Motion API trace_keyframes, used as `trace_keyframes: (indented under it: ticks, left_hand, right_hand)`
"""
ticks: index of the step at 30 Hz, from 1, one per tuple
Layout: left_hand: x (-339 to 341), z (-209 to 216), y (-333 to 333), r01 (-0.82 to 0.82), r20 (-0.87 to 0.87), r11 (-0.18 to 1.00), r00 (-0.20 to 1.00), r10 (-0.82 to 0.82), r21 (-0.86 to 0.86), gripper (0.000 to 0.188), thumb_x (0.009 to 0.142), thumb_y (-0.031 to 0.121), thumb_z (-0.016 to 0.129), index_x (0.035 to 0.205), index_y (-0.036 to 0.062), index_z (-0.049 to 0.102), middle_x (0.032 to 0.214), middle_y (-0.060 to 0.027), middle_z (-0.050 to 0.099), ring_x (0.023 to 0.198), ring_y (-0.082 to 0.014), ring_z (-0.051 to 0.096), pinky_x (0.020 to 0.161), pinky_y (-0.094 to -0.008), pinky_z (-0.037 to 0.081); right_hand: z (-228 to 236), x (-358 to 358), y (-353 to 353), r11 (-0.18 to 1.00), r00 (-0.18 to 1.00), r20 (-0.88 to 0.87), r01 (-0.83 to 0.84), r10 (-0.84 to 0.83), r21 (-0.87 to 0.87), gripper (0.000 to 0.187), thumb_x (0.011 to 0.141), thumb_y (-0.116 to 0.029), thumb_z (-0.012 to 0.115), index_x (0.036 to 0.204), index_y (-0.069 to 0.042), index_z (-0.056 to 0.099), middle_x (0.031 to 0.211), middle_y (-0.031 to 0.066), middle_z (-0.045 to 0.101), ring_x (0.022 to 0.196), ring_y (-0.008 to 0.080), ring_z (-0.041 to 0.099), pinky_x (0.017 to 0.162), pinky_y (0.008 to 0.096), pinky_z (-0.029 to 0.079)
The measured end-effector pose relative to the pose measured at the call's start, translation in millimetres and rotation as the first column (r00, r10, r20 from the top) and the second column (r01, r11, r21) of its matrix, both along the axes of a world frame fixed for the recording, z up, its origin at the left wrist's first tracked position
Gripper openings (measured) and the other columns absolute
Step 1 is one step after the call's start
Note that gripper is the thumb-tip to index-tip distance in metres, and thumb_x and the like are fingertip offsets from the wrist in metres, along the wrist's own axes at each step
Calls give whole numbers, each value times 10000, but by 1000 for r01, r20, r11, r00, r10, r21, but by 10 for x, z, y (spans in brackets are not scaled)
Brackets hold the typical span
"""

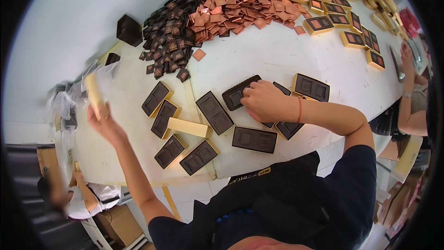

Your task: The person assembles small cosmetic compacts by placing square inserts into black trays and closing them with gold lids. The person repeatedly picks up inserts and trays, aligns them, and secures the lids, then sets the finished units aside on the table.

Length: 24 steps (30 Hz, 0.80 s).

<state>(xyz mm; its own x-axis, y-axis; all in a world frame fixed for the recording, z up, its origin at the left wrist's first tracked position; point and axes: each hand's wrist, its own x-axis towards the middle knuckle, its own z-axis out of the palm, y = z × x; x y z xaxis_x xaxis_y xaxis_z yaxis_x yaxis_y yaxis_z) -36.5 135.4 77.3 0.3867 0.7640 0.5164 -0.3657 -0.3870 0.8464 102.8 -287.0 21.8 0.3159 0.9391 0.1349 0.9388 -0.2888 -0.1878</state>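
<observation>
My left hand point(106, 125) is raised at the left of the table, closed round a slim gold box point(94, 90) that is blurred by motion. My right hand point(267, 101) is bent over the middle of the table, its fingers closed at the right end of a loose dark plastic tray point(232, 96) with a ridged rim. Around it lie several gold boxes fitted with dark trays, such as one box point(215, 112) left of the hand, one point(254, 140) below it and one point(311, 88) to its right. A gold box point(188, 127) rests across the left group.
Small dark square packets point(169, 41) and copper ones point(245, 4) are heaped at the back. Filled gold boxes point(319, 24) stand at the back right. A dark stack point(129, 30) and clear plastic bags point(67, 106) are at the left. Other people sit at both sides.
</observation>
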Motion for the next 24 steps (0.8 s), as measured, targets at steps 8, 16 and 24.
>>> trace_keyframes:
  ticks: [8, 16, 24]
  left_hand:
    - [829, -223, -1589, 642, -612, 745, 668, -423, 185, 826, 745, 133, 831, 1440, 60, 390, 1282, -109, 565, 1179, -231, 550, 1039, -379, 409]
    - [1203, -600, -1977, 768, -722, 640, 451, -524, 16, 931, 714, -13, 808, 1484, 87, 294, 1296, -133, 527, 1248, -261, 516, 1122, -387, 361]
    - [1174, -738, -2125, 816, -770, 576, 394, -503, 42, 939, 714, 18, 822, 1479, 118, 286, 1249, -146, 565, 1125, -311, 603, 978, -374, 479]
  right_hand:
    - [311, 358, -269, 942, 939, -338, 169, -64, 289, 157, 757, -67, 747, 771, -54, 592, 770, 89, 611, 757, 284, 616, 700, 379, 502]
    - [626, 696, -802, 800, 701, -706, 362, 106, 479, 239, 823, -20, 752, 848, -20, 514, 954, 74, 646, 862, 132, 616, 765, 287, 525]
    - [411, 1032, -248, 911, 889, -456, 149, 47, 384, 290, 910, -140, 588, 1145, 9, 665, 970, 69, 706, 860, 123, 633, 801, 288, 517]
